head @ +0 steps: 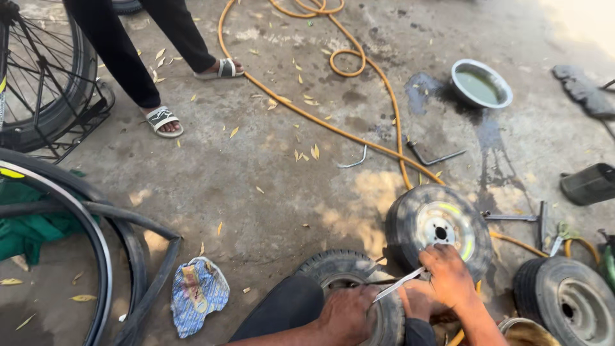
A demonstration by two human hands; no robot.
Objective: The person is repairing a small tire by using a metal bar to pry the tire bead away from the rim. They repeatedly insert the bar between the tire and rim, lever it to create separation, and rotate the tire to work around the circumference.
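My left hand [346, 312] presses on the sidewall of a small black tyre [339, 266] lying near my knee at the bottom middle. My right hand [450, 272] grips a flat metal tyre lever [397, 285] whose tip reaches toward the tyre's rim. A second small wheel [439, 224] with a white rim stands just behind my right hand. A third small wheel [569, 301] lies at the bottom right.
An orange hose [346, 64] snakes across the concrete floor. A metal bowl of water [481, 83] sits top right by a wet patch. Bent metal tools [435, 157] lie mid-floor. Another person's sandalled feet [163, 120] stand top left beside a bicycle wheel [38, 77]. A patterned rag [197, 291] lies bottom left.
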